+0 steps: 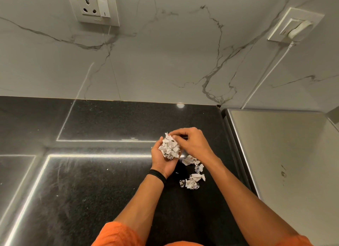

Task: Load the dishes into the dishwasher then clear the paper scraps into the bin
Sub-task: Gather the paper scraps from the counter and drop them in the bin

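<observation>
Two orange sleeves (117, 234) show at the bottom edge, with both bare forearms reaching out over the black countertop (91, 190). The left wrist wears a black band (157, 175). Past it the left hand (166, 165) is turned palm up and cupped, its fingers curled round a heap of paper scraps (170, 147) – white, crumpled, with dark print. The right hand (194, 143) comes in from the right, knuckles up, and its fingertips pinch at the top of that heap.

More loose scraps (192, 181) lie on the countertop just beside the left wrist and under the right wrist, in two small clusters near the countertop's right edge. Beyond that edge sits a flat steel surface (284, 154), dull and a little stained.

Farther back the countertop meets a grey-veined marble wall (165, 53). High on it, toward the left, is a wall socket (92, 6) with a switch – and on the right side wall a white plug (299, 30) sits in another plate, its cord (266, 71) running down behind the steel surface.
</observation>
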